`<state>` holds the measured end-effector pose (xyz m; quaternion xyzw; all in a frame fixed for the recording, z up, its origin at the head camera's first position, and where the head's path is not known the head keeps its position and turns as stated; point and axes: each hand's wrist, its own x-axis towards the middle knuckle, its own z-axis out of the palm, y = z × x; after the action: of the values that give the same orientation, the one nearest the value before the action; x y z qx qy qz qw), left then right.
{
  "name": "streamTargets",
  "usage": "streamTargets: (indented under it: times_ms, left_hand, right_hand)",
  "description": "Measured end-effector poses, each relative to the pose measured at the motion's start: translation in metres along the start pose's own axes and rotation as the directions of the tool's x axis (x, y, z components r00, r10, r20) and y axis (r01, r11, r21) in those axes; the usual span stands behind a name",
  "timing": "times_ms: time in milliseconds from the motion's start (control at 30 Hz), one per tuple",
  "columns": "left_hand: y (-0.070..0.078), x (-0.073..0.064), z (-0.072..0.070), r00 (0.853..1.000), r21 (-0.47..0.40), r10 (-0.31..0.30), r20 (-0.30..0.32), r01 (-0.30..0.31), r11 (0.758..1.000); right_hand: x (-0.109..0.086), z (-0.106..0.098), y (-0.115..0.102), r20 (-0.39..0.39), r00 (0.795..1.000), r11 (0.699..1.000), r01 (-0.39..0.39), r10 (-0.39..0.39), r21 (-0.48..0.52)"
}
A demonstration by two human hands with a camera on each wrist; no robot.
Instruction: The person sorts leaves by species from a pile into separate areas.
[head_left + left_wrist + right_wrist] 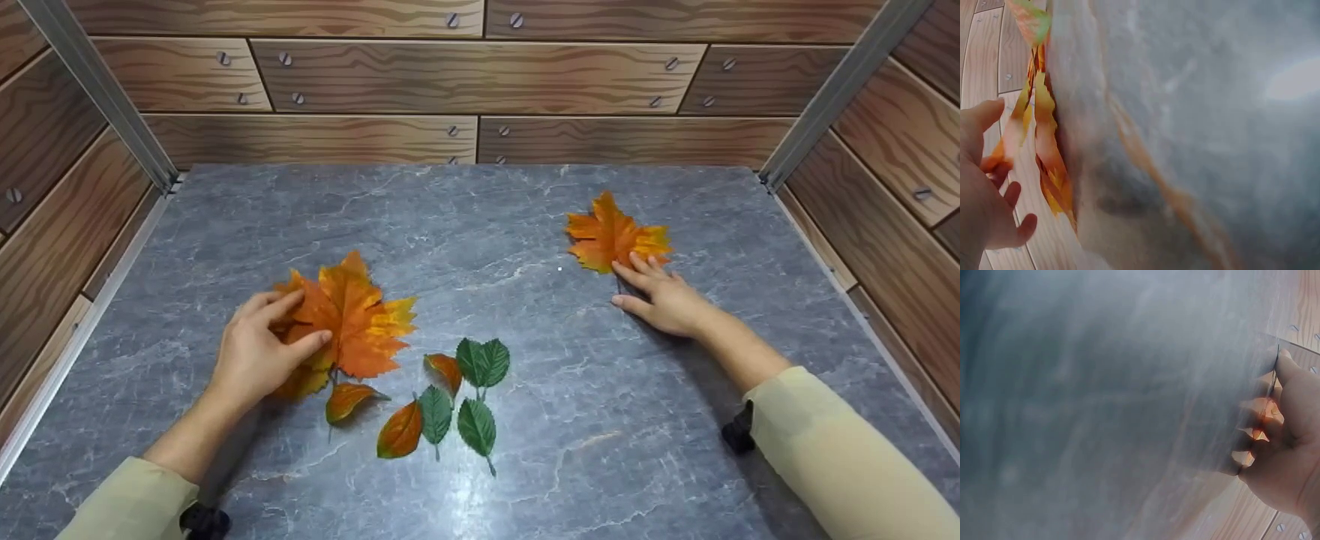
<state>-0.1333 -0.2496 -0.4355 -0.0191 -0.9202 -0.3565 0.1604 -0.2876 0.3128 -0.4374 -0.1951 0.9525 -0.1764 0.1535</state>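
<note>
In the head view my left hand [259, 345] is over the left part of an orange maple leaf [356, 322], pinching a leaf between thumb and fingers. A second maple leaf [306, 381] shows beneath it, yellow at its edge. The left wrist view has the pinched maple leaf [1012, 132] upright at the fingers, apart from another leaf [1047, 140] close over the table. Farther right, my right hand [664, 296] rests with straight fingers on the lower edge of another orange maple leaf [607, 236]. Its thumb lies beside that leaf's thin stem.
Small green leaves [478, 427] lie in a loose group at the middle front of the grey marbled table [480, 225]. Orange-green oval leaves [401, 431] lie among and left of them. Wood-patterned walls [480, 75] and metal posts [112, 97] bound the table.
</note>
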Motion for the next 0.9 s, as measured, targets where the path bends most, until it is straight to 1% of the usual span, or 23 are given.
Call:
streamTargets:
  times_ms: [133,233,433,533,633,733,833,900]
  left_hand:
    - [0.006,0.004,-0.002,1.000,-0.083,0.001,-0.027,-0.003,0.997]
    - [0.009,0.008,-0.001,0.999,-0.113,-0.002,-0.035,-0.002,0.994]
    - [0.013,0.015,0.004,1.000,-0.127,-0.011,-0.013,0.009,0.992]
    - [0.013,0.017,0.006,1.000,-0.137,-0.005,-0.016,0.002,0.991]
    - [0.013,0.018,0.008,1.000,-0.141,0.006,-0.014,-0.008,0.990]
    - [0.014,0.018,0.010,1.000,-0.147,0.005,0.006,-0.004,0.989]
    - [0.016,0.017,0.010,1.000,-0.158,0.001,0.024,0.003,0.987]
    - [0.019,0.017,0.009,1.000,-0.174,0.006,0.020,-0.002,0.985]
  right_hand:
    - [0.000,0.000,0.000,-0.001,1.000,1.000,0.002,-0.002,-0.001]
    - [0.000,0.001,0.001,-0.004,1.000,1.000,0.006,-0.006,-0.002]
    - [0.001,0.002,0.002,-0.003,1.000,1.000,0.005,-0.005,0.002]
    - [0.002,0.002,0.002,0.000,1.000,1.000,0.003,-0.003,0.000]
    - [0.002,0.002,0.001,0.003,1.000,1.000,0.004,-0.004,0.001]
    - [0.001,0.001,0.001,0.006,1.000,1.000,0.002,-0.002,0.004]
    - [0.001,0.001,0.001,0.008,1.000,1.000,-0.001,0.001,0.005]
    - [0.001,0.001,0.001,0.007,1.000,1.000,-0.001,0.001,0.004]
